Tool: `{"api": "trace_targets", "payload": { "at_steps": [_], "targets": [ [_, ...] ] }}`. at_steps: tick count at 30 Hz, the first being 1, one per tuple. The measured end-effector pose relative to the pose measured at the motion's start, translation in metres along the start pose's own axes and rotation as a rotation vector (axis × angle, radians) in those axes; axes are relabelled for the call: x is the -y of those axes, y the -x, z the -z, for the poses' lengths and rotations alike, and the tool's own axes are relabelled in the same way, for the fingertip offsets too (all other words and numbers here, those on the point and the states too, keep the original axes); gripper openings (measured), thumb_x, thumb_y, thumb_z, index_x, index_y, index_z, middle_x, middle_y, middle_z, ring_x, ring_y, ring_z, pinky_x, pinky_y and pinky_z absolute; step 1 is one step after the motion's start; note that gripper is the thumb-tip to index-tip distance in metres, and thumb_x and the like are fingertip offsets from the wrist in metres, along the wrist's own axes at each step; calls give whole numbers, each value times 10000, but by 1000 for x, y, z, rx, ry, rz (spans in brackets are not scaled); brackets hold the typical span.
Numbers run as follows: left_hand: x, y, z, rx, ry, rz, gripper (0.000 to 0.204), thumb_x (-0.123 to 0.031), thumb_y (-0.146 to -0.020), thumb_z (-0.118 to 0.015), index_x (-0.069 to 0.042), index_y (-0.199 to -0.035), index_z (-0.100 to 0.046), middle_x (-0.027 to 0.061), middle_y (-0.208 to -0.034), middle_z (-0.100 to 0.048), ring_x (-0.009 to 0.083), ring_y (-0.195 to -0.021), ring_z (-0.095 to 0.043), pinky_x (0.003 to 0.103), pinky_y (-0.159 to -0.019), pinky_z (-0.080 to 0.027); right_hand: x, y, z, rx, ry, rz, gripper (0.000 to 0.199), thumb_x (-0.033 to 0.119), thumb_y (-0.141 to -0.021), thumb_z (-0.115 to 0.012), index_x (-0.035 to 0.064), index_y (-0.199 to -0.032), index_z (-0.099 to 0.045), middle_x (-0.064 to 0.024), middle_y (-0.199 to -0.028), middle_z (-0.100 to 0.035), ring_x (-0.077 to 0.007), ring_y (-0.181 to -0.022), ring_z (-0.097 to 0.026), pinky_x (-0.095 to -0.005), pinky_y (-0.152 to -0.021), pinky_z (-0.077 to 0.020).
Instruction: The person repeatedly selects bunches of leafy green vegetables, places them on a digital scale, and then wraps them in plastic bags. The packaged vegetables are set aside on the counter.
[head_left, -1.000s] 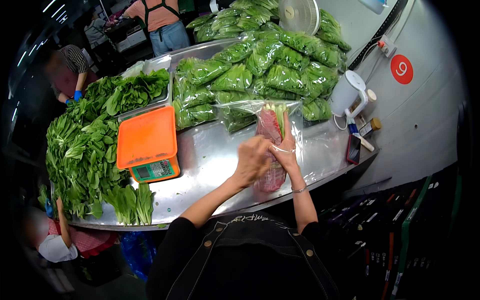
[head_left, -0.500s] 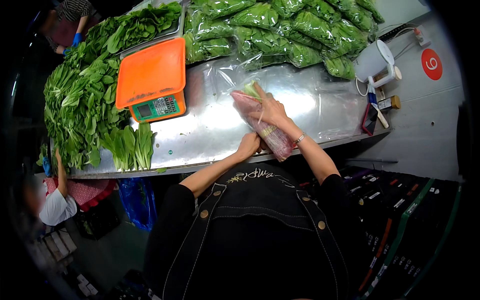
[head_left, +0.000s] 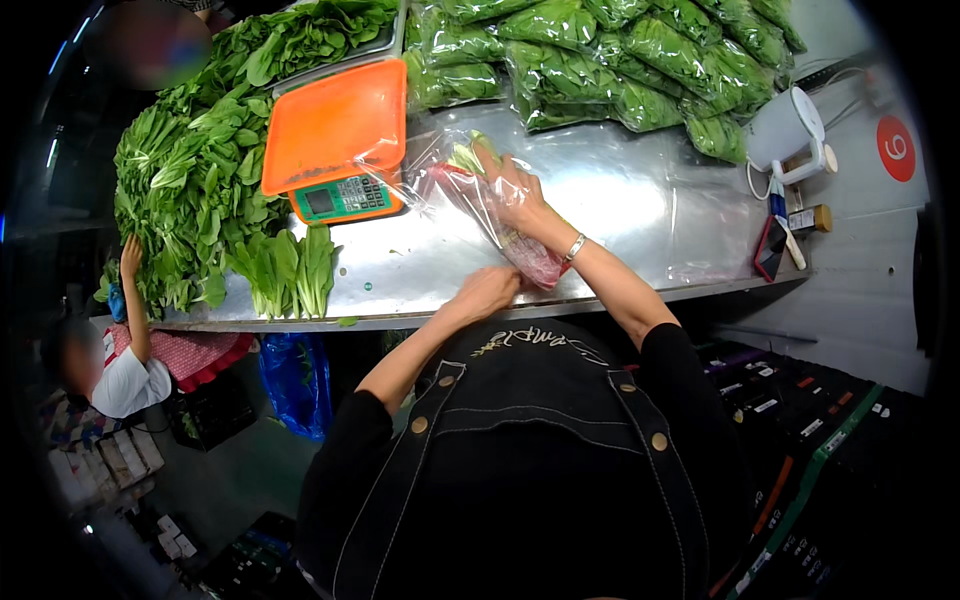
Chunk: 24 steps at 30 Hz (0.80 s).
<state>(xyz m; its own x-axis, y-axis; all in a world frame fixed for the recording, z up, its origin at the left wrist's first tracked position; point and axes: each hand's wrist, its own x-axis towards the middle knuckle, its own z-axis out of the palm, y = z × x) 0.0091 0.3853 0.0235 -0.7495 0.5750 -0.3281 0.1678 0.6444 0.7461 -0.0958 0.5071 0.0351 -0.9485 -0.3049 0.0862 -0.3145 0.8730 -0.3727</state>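
Note:
My right hand (head_left: 515, 195) is wrapped over a long bundle (head_left: 535, 262) of reddish-pink covering, with pale green vegetable showing at its far end. Clear plastic bag film (head_left: 432, 178) lies around the bundle's upper part and over my fingers, and spreads left toward the scale. The bundle slants, its far end to the left and its near end by the table edge. Close to that near end, my left hand (head_left: 487, 290) is curled closed at the table edge; its fingertips are hidden, so what they hold cannot be seen.
An orange scale (head_left: 338, 125) stands to the left, beside piled leafy greens (head_left: 190, 190). Bagged greens (head_left: 600, 50) are stacked at the back. A white jug-like appliance (head_left: 785, 130) and small tools stand at the right. A person's arm (head_left: 135, 290) reaches in at far left.
The bundle and my right hand have shifted slightly toward the far left of the table. Clear film now rises over the bundle's upper end and my fingers. The view has shifted.

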Motion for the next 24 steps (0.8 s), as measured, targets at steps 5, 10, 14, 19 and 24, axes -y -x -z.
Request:
{"api": "trace_targets", "payload": {
  "at_steps": [5, 10, 14, 19, 24],
  "targets": [
    [-62, 1, 65, -714, -398, -100, 585, -313, -693, -702, 11, -1123, -473, 213, -1000, -556, 363, -900, -578, 428, -774, -459, -5, -14, -40, -34, 81, 31, 685, 240, -833, -553, 186, -1437, -235, -241, -1035, -507, -346, -727, -617, -401, -629, -499],
    [-72, -72, 74, -701, -717, -154, 463, -171, -651, -684, 25, -1034, -511, 218, -948, -550, 366, -836, -598, 389, -709, -496, -13, 10, -33, -115, -33, 175, 638, 241, -847, -529, 189, -1427, -268, -217, -1034, -521, -322, -799, -601, -379, -655, -474],
    [-71, -115, 66, -422, -839, -193, 257, -90, -643, -619, 38, -858, -558, 205, -805, -605, 339, -650, -623, 413, -577, -511, -16, 16, -19, 8, 76, 114, 627, 243, -847, -515, 201, -1425, -277, -224, -1074, -517, -320, -846, -582, -387, -666, -451],
    [-98, -130, 57, -419, -797, -420, 125, -60, -648, -569, 2, -756, -556, 184, -671, -603, 327, -626, -638, 435, -513, -499, -27, 28, -2, 58, 124, 84, 614, 245, -847, -498, 216, -1423, -288, -232, -1125, -512, -317, -904, -557, -397, -680, -422],
    [-156, -99, 52, -357, -711, -468, 139, -34, -694, -557, 16, -824, -551, 173, -745, -616, 319, -643, -637, 431, -501, -483, -45, 37, 9, 51, 70, 35, 601, 255, -846, -493, 214, -1415, -304, -255, -1157, -505, -330, -959, -547, -397, -703, -410]
  ]
}}
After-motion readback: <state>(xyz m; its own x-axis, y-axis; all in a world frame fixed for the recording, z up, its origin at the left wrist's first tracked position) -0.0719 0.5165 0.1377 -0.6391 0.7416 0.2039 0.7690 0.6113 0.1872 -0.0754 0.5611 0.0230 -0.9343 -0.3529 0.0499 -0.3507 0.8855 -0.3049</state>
